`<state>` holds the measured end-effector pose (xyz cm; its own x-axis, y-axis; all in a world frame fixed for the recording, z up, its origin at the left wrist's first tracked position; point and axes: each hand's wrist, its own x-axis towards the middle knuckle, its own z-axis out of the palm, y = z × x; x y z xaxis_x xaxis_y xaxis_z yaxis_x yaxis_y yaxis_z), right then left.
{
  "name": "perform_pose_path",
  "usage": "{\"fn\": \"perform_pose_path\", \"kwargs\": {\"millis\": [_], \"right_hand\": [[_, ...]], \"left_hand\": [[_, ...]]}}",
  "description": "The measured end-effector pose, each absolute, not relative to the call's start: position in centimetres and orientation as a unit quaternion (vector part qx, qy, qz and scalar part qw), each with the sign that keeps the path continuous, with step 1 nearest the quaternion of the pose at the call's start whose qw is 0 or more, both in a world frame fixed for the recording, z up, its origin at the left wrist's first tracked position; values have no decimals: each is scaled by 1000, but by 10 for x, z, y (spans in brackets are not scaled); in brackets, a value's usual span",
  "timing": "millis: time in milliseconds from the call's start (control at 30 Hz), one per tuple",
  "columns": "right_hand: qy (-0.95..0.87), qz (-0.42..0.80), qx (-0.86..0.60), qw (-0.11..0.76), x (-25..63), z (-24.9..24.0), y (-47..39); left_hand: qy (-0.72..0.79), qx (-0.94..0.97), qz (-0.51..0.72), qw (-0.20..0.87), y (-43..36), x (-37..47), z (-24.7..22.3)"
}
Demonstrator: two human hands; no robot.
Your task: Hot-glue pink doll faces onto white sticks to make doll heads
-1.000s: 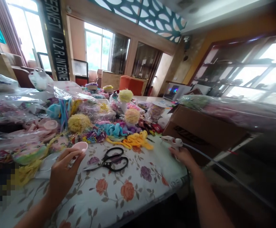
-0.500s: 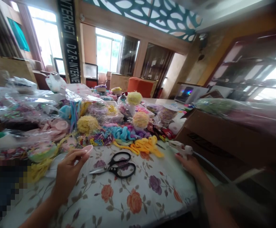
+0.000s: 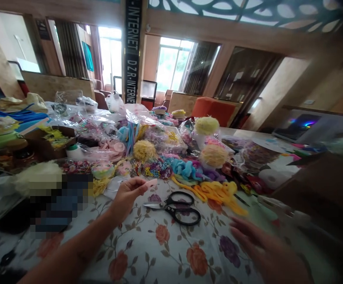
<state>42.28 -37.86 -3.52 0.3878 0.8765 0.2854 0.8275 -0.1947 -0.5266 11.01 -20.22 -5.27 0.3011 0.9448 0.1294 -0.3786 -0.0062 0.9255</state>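
Observation:
My left hand (image 3: 133, 191) pinches a small, thin pale pink piece (image 3: 151, 183) between thumb and fingertips, above the flowered tablecloth (image 3: 138, 244). Just right of it lies a pair of scissors (image 3: 174, 207) with black handles, the blades pointing left. Over the cloth at lower right, my right hand (image 3: 257, 240) is slightly blurred, its fingers stretched out with nothing in them. Behind that hand a whitish glue gun (image 3: 280, 207) rests at the table's right side, dim and partly smeared. Yellow-orange fluffy strips (image 3: 215, 193) lie beyond the scissors.
Blue and purple fluffy strips (image 3: 186, 169), yellow pompoms (image 3: 144, 150) and bags of beads (image 3: 159, 167) crowd the back. A cardboard box (image 3: 322, 177) stands at right. On the left are a small open box (image 3: 50, 142) and a cream fluffy bundle (image 3: 38, 177).
My right hand has come away from the glue gun and moved nearer me, fingers extended. My left hand still pinches the pink piece. The view has turned left.

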Motion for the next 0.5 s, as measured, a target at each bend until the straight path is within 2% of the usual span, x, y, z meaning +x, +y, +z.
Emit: {"fn": "perform_pose_path", "kwargs": {"millis": [100, 233, 500], "right_hand": [[-679, 142, -649, 311, 356, -20, -330], [-731, 153, -541, 387, 310, -20, -267], [-709, 221, -522, 421, 306, -50, -249]], "left_hand": [[271, 501, 490, 660, -203, 110, -52], [253, 525, 480, 656, -202, 109, -54], [258, 561, 424, 663, -205, 112, -57]]}}
